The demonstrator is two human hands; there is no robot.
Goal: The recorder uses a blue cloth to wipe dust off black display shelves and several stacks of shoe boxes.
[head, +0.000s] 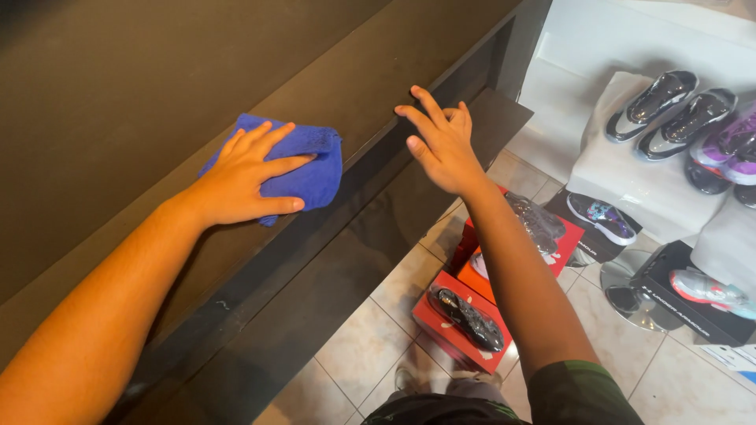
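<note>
The left forearm is stretching out from the lower left corner, nearest the camera, ending in the left hand (250, 175), which is lying palm down with fingers spread flat on a blue cloth (303, 169). That grip is pressing rather than clasping; the cloth is lying on the dark surface (118, 102), near its front edge. The right hand (442, 140) is reaching forward with fingers open and extended, holding nothing, its fingertips at the surface's edge. Below the right arm, red shoe boxes (453, 334) holding shoes are sitting on the tiled floor (362, 346).
</note>
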